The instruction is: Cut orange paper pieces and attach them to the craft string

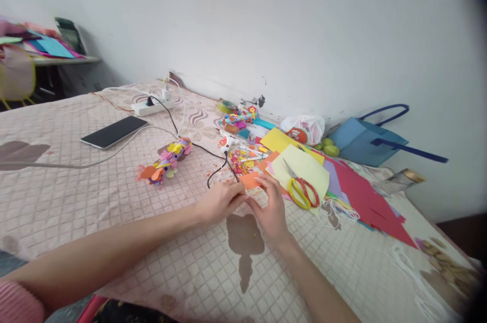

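Note:
Between my two hands is a small piece of orange paper [250, 180], held above the tablecloth. My left hand [220, 202] is closed, its fingertips pinching the near left edge of the paper. My right hand [271, 207] grips the paper's right side, with thumb below and fingers over the top. Just beyond lie a white glue gun [228, 143] with a black cord and a heap of coloured paper scraps [243, 159]. Red and yellow scissors [303, 191] rest on a pale yellow sheet [317, 168] to the right. A flower-covered purple roll [169, 159] lies to the left.
A dark-screened phone [114, 132] and a white power strip [152, 106] are at the left, with cables crossing the cloth. Red paper [375, 201], white string [340, 211], a blue bag [367, 140] and a plastic bag [304, 128] are at the right, near the wall.

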Tool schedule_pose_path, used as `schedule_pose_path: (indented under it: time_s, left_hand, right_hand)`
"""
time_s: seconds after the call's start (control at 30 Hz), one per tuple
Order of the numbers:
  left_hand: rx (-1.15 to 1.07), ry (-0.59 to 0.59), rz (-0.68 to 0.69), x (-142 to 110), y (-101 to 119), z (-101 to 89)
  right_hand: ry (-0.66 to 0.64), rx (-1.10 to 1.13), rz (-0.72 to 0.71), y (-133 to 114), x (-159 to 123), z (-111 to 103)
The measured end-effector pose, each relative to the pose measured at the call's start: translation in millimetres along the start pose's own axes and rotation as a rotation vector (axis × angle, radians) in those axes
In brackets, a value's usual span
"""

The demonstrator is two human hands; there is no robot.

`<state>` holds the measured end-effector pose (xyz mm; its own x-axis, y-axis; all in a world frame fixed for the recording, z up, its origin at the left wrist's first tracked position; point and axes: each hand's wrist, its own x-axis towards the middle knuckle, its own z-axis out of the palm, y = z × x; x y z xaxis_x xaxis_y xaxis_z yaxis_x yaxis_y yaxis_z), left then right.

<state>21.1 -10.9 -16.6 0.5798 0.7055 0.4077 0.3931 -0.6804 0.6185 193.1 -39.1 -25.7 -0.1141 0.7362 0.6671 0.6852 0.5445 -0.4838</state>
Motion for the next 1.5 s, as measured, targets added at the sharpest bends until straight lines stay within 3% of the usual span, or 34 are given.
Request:
schedule_pose_path:
  time_s: [0.13,0.23,0.33,0.5,0.6,0.7,0.83,0.9,1.03,1.33,1.5]
  left_hand:
    - [0.018,0.031,-0.072,0.7,1.9,-1.7]
    - [-0.111,0.068,-0.187,1.0,1.2,-0.7]
    - [-0.363,0.103,-0.237,0.6,-0.7,2.5]
    - [-0.922,-0.018,-0.219,0.6,-0.2,9.1]
    - [-1.056,0.002,-0.205,2.1,0.6,10.3]
    - [-1.012,0.088,-0.23,3.5,0.9,8.5]
    - [-0.843,0.165,-0.218,3.4,0.1,5.6]
    - [-0.754,0.171,-0.186,2.4,-1.0,5.9]
    - [-0.611,0.113,-0.102,-0.1,-1.9,7.8]
    - [-0.428,0.072,-0.035,0.6,1.1,1.2]
    - [-0.418,0.075,-0.021,3.1,-2.9,-1.4]
  right_hand:
    - [0.025,0.03,-0.01,0.6,-0.5,-3.1]
    - [0.085,0.052,0.005,2.0,-0.8,-7.8]
    - [0.118,0.071,0.02,1.2,-1.2,-11.2]
    - [0.09,0.119,0.012,-3.5,-3.3,-10.5]
    - [0.069,0.136,-0.006,-5.9,-3.9,-10.3]
    - [0.106,0.221,0.077,-4.7,-2.0,-13.7]
    - [0.237,0.395,0.316,5.1,1.7,-18.5]
    - [0.182,0.506,0.441,9.3,2.0,-17.7]
    - [-0.096,0.855,0.633,6.2,-0.9,-10.2]
    - [-0.229,0.923,0.694,-0.4,-5.9,-6.3]
    - [-0.204,0.936,0.712,1.1,-5.7,-6.1]
